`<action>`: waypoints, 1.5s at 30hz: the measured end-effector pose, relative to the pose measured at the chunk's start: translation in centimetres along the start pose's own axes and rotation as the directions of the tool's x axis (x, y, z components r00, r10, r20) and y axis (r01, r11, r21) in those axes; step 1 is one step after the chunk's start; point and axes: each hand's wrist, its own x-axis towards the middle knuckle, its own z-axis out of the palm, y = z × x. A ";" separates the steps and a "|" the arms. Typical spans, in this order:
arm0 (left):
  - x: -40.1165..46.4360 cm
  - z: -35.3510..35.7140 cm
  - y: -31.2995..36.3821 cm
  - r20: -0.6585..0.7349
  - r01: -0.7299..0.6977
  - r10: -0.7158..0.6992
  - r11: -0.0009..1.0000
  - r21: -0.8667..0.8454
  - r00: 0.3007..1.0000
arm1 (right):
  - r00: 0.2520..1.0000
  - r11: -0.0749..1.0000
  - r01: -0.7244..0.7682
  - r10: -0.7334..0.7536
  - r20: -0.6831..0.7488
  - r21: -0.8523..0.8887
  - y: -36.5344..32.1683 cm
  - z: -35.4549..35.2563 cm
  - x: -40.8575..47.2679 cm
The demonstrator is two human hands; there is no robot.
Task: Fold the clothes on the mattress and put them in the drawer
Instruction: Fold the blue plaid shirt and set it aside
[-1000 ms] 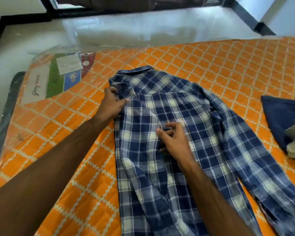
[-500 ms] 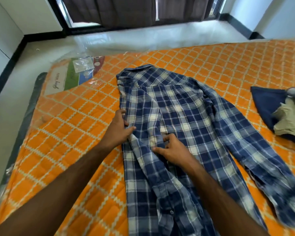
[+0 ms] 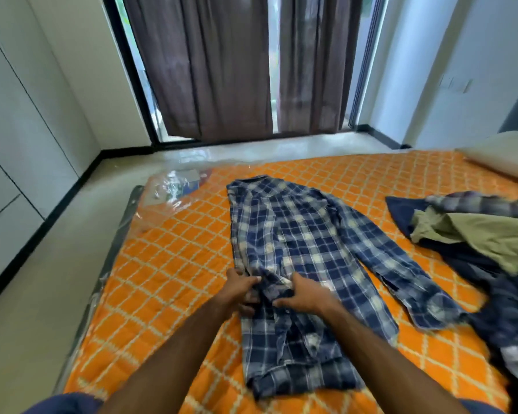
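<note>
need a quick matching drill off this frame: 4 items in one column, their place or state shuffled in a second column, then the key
Things:
1. plaid shirt
2. left hand
3. olive garment
4. pillow

Places or states:
A. on top of the pile of clothes at the right side of the mattress
B. at the far right corner of the mattress
C. spread out in the middle of the mattress, collar at the far end
D. gripping the shirt's folded-in fabric, close beside the right hand

Pairs: 1-C, 2-D, 3-A, 4-B
</note>
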 end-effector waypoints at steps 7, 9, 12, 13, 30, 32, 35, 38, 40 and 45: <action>-4.1 1.7 -3.3 0.062 0.036 -0.028 0.990 -0.134 0.998 | 0.996 0.846 0.026 0.024 -0.087 0.533 0.7 -0.9 -3.1; -4.6 2.1 -3.6 0.085 0.028 -0.010 0.978 -0.204 0.996 | 0.997 0.707 0.000 0.054 -0.054 0.707 0.6 -1.1 -3.8; -5.0 2.3 -3.4 0.155 0.041 0.023 0.916 -0.400 0.988 | 0.999 0.494 -0.031 0.030 0.018 0.869 0.6 -1.1 -4.8; -5.2 2.5 -3.2 0.169 0.032 0.045 0.902 -0.430 0.985 | 0.999 0.437 -0.029 0.000 0.033 0.899 0.6 -0.9 -5.1; -7.2 0.2 -4.6 -0.042 -0.078 0.073 0.990 -0.117 0.996 | 0.992 0.525 -0.072 0.123 0.009 0.848 2.8 4.4 -5.7; -7.8 -0.4 -5.0 0.120 -0.017 0.025 0.998 -0.063 0.992 | 0.986 0.523 -0.157 0.135 0.101 0.837 2.5 4.5 -6.6; -8.5 -0.6 -5.1 0.167 -0.002 -0.002 1.000 0.024 0.986 | 0.979 0.639 -0.198 0.092 0.182 0.744 2.8 4.1 -7.4; -9.1 -0.2 -5.0 0.115 -0.051 0.044 0.997 0.055 0.992 | 0.984 0.574 -0.174 0.074 0.160 0.800 3.4 3.9 -7.5; -9.6 0.1 -5.4 0.090 -0.078 0.065 0.986 0.145 0.994 | 0.989 0.606 -0.146 0.104 0.105 0.782 3.5 4.0 -7.9; -11.0 0.2 -7.5 0.180 -0.089 0.047 0.968 0.233 0.983 | 0.987 0.688 -0.157 0.077 0.143 0.708 4.6 5.6 -8.7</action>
